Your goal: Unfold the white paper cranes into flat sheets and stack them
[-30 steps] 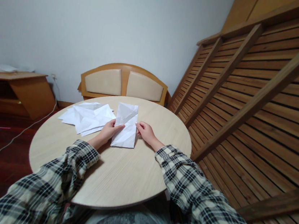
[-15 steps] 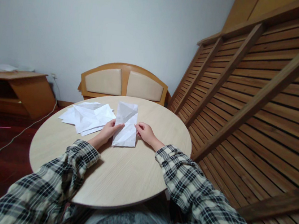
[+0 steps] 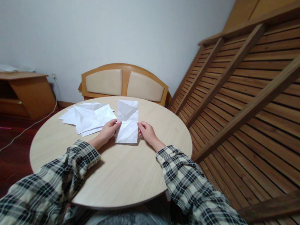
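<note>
A creased sheet of white paper (image 3: 127, 133), taller than wide, is held between my two hands above the table. A crease crosses its middle, and the upper half looks greyer than the lower. My left hand (image 3: 108, 130) pinches the paper's left edge near that crease, thumb on top. On the opposite edge, my right hand (image 3: 147, 132) grips the paper between thumb and fingertips. Just left of my left hand lies a loose pile of creased white papers (image 3: 87, 117), its sheets overlapping at different angles.
The round pale wooden table (image 3: 120, 178) has its near edge close to my lap. Beyond it stands a headboard (image 3: 125, 82) against the wall. A slatted wooden panel (image 3: 249, 103) leans at the right. A desk (image 3: 32, 94) and a white cable (image 3: 12, 143) are at the left.
The paper has shifted slightly away from me and now bends more visibly at its middle crease. My left thumb has slid back toward the left edge; my right hand has moved up a little.
</note>
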Available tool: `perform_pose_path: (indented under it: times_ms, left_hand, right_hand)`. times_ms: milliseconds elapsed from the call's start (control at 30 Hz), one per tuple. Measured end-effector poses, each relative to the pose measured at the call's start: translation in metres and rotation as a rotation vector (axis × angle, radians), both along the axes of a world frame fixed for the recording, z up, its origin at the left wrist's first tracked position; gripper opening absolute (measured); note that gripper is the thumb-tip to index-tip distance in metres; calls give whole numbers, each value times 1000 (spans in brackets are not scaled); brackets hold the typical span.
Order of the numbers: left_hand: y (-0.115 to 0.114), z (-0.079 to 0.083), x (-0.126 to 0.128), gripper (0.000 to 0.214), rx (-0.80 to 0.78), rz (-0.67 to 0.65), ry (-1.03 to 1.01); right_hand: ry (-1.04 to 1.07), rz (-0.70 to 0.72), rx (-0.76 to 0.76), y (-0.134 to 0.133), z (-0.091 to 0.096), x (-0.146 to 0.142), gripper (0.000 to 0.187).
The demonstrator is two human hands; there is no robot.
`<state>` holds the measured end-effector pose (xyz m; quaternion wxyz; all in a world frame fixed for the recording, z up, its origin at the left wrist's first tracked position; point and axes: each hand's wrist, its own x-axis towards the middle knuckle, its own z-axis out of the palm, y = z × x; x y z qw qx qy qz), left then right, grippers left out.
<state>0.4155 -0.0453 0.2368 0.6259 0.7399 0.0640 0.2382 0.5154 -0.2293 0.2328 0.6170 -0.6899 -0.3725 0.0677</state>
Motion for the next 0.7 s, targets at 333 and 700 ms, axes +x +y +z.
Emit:
perform_pose_path:
  times_ms: [333,700]
  left_hand:
    - [-1,1,1,35,-63,4,-24]
    - [-5,-2,-2,37,-70,-167,76]
  right_hand:
    - [-83,67,-72,-1,-2,-3,39]
    - [-182,-63,-39,-1,2,0,37]
